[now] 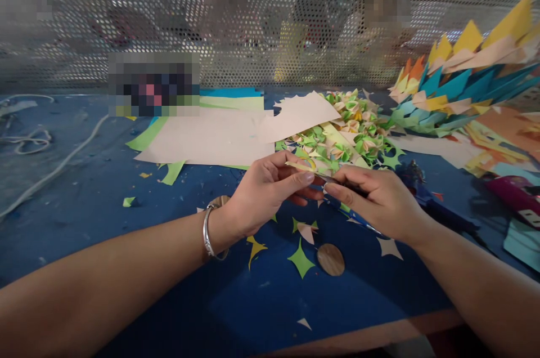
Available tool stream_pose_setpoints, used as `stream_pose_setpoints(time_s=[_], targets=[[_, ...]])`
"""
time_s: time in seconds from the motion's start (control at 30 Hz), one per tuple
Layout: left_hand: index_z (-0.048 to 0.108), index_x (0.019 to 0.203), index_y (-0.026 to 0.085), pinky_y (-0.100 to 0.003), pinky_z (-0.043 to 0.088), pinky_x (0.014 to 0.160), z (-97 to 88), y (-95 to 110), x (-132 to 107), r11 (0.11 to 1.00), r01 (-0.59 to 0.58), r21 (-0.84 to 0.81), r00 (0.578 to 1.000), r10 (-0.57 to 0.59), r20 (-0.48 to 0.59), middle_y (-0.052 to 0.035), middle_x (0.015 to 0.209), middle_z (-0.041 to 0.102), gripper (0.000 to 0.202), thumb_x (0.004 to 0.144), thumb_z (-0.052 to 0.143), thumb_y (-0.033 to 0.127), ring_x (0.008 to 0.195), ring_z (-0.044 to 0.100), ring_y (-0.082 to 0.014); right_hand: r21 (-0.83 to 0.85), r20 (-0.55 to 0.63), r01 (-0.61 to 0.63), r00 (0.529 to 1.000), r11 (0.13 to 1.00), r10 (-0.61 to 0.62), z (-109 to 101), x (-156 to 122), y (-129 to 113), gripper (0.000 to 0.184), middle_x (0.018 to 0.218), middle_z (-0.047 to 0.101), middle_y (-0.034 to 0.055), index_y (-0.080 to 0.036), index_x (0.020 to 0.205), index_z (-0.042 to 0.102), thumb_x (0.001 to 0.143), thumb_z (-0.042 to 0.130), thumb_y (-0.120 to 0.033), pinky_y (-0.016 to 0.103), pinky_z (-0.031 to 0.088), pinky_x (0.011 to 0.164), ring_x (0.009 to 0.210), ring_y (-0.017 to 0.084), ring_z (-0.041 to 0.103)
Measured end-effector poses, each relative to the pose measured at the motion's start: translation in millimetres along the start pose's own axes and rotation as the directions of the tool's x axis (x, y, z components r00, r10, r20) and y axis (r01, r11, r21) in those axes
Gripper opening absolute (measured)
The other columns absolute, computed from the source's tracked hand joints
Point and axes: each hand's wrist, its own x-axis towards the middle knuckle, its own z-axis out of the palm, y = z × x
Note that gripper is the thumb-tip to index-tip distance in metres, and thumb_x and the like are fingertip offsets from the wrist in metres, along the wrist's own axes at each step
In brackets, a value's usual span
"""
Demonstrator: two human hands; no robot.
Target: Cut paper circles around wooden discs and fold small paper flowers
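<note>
My left hand point(270, 192), with a silver bangle on the wrist, pinches a small yellow piece of paper point(300, 166) between thumb and fingers. My right hand point(373, 200) is closed round a pair of scissors point(337, 179) whose blades meet the paper. Both hands hover just above a blue table cover point(105, 200), in front of a heap of small green, peach and yellow folded paper pieces point(350, 133).
Large peach paper sheets point(219, 135) lie behind the hands. A stack of spiky coloured paper point(459, 88) sits at the right. Paper scraps point(301, 259) and a round brown disc point(331, 259) lie near the table's front edge. White cord point(46, 166) trails at left. A perforated metal screen point(270, 20) stands behind, with people beyond it.
</note>
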Motion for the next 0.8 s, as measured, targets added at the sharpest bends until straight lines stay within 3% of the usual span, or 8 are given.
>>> stream_pose_setpoints(time_s=[0.8], targets=[[0.061,0.083,0.016,-0.021,0.049,0.060,-1.7,-2.7,1.6,1.000,0.029,-0.009,1.000,-0.029,-0.007,-0.0032,0.082,0.074,0.019,0.081,0.074,0.029,0.075,0.074,-0.0142,-0.031,-0.018,0.028,0.999,0.999,-0.029,1.4,-2.2,1.5,0.037,0.057,0.038,-0.0044,-0.021,0.070,0.053,0.097,0.052,-0.046,0.025,0.029,0.048,0.049,0.009,0.037]])
